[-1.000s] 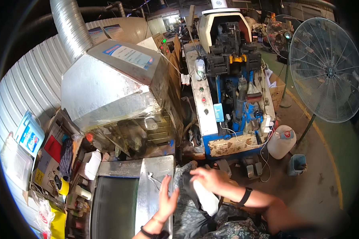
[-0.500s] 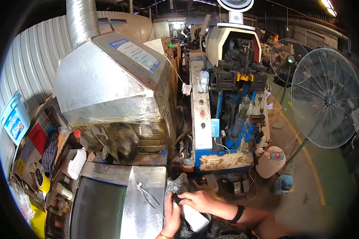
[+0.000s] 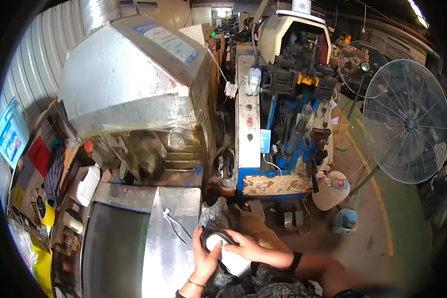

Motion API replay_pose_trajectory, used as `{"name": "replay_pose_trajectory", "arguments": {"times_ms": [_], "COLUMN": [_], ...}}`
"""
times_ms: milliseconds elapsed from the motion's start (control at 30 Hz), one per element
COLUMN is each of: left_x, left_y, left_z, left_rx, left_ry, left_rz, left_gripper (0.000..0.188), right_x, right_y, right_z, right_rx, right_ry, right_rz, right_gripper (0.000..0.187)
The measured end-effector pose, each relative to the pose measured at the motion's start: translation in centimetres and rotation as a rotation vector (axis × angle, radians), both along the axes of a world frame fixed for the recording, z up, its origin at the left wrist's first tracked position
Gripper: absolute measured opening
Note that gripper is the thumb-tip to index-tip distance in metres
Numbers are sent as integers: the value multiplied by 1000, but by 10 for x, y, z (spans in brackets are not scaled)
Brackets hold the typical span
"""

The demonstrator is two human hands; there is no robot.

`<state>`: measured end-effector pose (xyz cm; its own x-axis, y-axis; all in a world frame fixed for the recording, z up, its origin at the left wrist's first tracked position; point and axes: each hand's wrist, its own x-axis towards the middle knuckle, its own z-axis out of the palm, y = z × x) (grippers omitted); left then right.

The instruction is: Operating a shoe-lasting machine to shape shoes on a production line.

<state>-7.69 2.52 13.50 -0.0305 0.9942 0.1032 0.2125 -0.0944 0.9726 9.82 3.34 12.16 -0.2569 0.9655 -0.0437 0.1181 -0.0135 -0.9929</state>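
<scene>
Close together in front of my lap, both hands grip a black-edged shoe upper (image 3: 225, 235) whose rounded end curls around a white surface. My left hand (image 3: 203, 257) wraps the left side, its thumb on the white face. Along the right edge presses my right hand (image 3: 247, 248), fingers curled and thumb over the rim. A smooth white piece, possibly a shoe last (image 3: 236, 264), extends below the fingers toward my lap; its lower part is partly hidden. Left of my hands, a pair of metal pliers (image 3: 176, 226) lies on a metal plate (image 3: 159, 258).
A dark conveyor belt (image 3: 116, 248) runs left of the plate, under a metal hood (image 3: 129, 74). Ahead stands a blue-framed machine (image 3: 293, 149). To the right are a large floor fan (image 3: 407, 121), a white container (image 3: 330, 191) and a blue bucket (image 3: 344, 221).
The head view has tilted down and shifted slightly. My hands have turned the shoe upper so its black rim and white face show, and my left thumb now lies across it.
</scene>
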Motion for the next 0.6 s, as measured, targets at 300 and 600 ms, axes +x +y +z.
{"name": "replay_pose_trajectory", "arguments": {"times_ms": [300,600], "left_x": [-25,-22], "left_y": [38,28], "left_z": [2,-33], "left_rx": [-224,-300], "left_ry": [-522,-420], "left_rz": [-172,-112], "left_gripper": [57,55], "right_x": [43,3], "right_y": [1,-1], "right_z": [-17,-28], "right_rx": [-165,-348], "right_ry": [46,-331], "right_rz": [163,175], "right_gripper": [30,71]}}
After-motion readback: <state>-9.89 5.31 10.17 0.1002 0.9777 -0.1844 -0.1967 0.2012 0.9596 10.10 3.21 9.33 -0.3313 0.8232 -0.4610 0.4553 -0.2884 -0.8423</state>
